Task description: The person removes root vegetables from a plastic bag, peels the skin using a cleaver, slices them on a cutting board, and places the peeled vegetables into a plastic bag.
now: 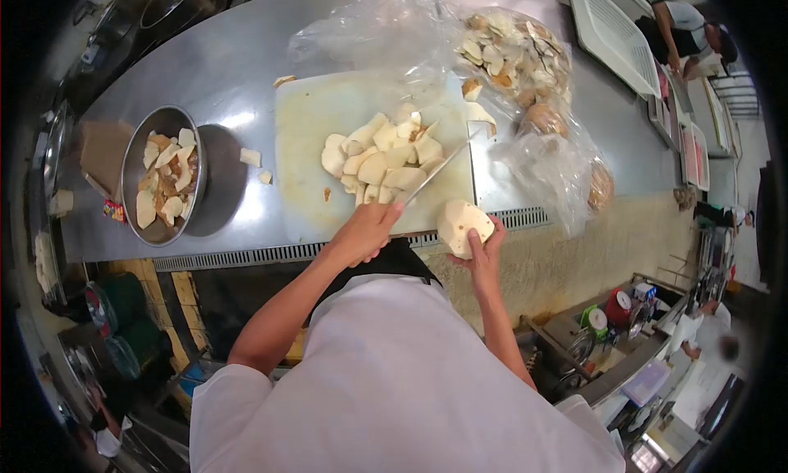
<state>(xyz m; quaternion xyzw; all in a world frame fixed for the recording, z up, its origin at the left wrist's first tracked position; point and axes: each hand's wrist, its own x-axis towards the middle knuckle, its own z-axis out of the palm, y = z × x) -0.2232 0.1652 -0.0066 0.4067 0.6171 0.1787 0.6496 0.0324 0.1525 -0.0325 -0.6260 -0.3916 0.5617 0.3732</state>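
Observation:
My left hand (365,233) is closed round the handle of a kitchen knife (435,173). The blade slants up and to the right over the edge of a pile of pale cut slices (373,165), which look like jicama. These lie on a white cutting board (304,120). In my right hand (486,255) is a large peeled jicama (461,225), cream-coloured with small brown spots, held at the table's front edge. Thumb and fingers press against its right and lower side. The knife and the peeled jicama are apart.
At the left stands a metal bowl (197,214) of pale and brownish pieces beside a cardboard box (103,157). Clear plastic bags hold peelings (513,50) and brown unpeeled jicamas (546,120) on the right. A white tray (611,34) lies beyond. Other people work farther off.

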